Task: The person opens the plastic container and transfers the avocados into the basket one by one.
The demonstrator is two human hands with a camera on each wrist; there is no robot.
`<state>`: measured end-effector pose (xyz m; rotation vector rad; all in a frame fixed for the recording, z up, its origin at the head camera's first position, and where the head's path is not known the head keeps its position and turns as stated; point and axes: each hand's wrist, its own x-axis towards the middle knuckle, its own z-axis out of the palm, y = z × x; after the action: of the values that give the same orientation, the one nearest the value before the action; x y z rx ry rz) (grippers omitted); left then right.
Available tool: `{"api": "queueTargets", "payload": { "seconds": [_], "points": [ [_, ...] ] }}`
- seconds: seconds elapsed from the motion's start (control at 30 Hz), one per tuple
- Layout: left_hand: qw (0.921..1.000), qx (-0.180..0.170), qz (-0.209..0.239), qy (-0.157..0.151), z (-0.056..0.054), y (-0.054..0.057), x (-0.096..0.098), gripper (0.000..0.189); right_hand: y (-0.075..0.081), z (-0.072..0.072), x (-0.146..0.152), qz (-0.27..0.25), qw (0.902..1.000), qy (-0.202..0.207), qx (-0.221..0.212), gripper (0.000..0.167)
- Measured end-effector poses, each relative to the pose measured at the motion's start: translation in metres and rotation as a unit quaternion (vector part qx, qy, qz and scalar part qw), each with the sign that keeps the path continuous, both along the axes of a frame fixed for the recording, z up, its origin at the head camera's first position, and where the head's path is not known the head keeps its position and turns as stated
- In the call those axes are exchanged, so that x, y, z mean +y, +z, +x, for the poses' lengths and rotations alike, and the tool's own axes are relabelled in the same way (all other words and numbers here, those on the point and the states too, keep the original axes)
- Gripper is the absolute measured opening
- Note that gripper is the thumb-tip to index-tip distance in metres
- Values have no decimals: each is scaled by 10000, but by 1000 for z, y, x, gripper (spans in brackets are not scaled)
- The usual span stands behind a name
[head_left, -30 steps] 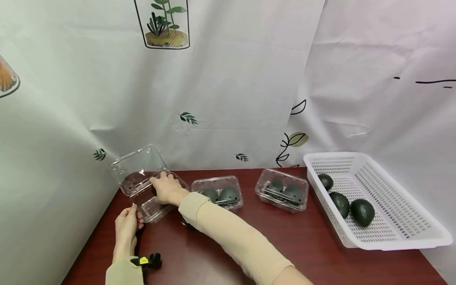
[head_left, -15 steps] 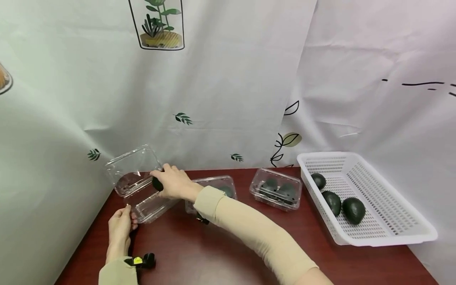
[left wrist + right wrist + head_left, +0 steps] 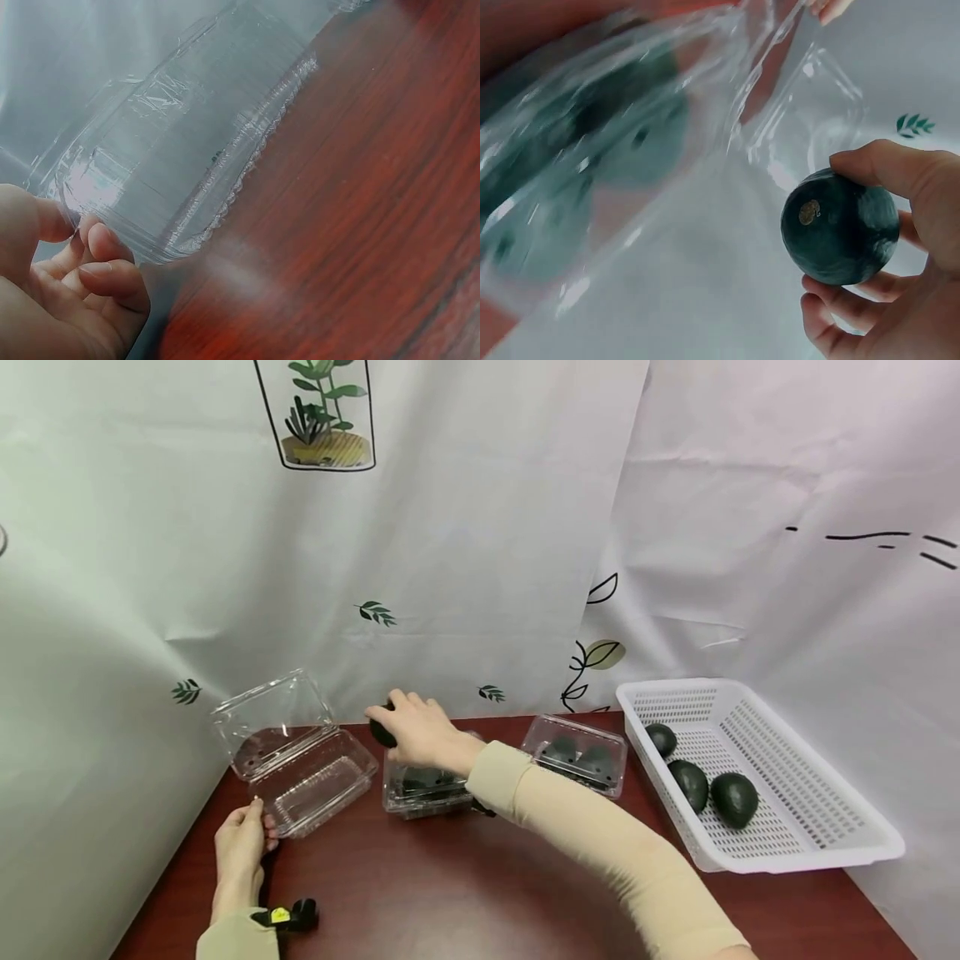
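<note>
My left hand pinches the near left corner of an open clear plastic clamshell box. In the left wrist view, thumb and fingertips meet at the rim of the clamshell, with nothing inside it. The hinged lid leans back toward the wall. My right hand grips a dark green avocado, raised above the table between the open box and a closed clamshell. Thumb and fingers wrap its sides in the right wrist view. The right hand and sleeve partly cover that closed box.
Another closed clamshell with two avocados stands right of centre. At the right, a white perforated basket contains avocados along its left side. A printed white curtain hangs behind the dark red table.
My right hand has lifted the avocado out of the open clamshell and moved right with it, uncovering the box. My left hand stays at the box's corner. The head view has shifted slightly right.
</note>
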<state>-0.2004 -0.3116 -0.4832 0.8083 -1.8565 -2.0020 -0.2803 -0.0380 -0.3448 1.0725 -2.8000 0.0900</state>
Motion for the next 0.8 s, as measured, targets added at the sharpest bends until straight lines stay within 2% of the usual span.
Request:
{"api": "queueTargets", "payload": {
  "seconds": [0.17, 0.27, 0.4, 0.5, 0.63, 0.8],
  "points": [
    [9996, -48, -248, 90, 0, -1, 1, 18, 9, -6, 38, 136, 9989, -162, 412, 72],
    [9972, -224, -711, 19, -2, 0, 1, 25, 15, -13, 65, 143, 9975, -413, 554, 71],
    [9865, -505, -1554, -128, -3, 0, 0, 42, 22, -25, 103, 72, 9945, -808, 661, 72],
    [9799, -604, -1898, -132, -1, 0, -1, 50, 26, -32, 129, 48, 9923, -1035, 683, 74],
    [9801, -647, -1871, -136, 1, 0, 0, 53, 29, -37, 164, -9, 9902, -1255, 613, 76],
    [9817, -669, -1778, -166, 0, 0, 3, 54, 22, -43, 210, -88, 9866, -1519, 593, 74]
  ]
}}
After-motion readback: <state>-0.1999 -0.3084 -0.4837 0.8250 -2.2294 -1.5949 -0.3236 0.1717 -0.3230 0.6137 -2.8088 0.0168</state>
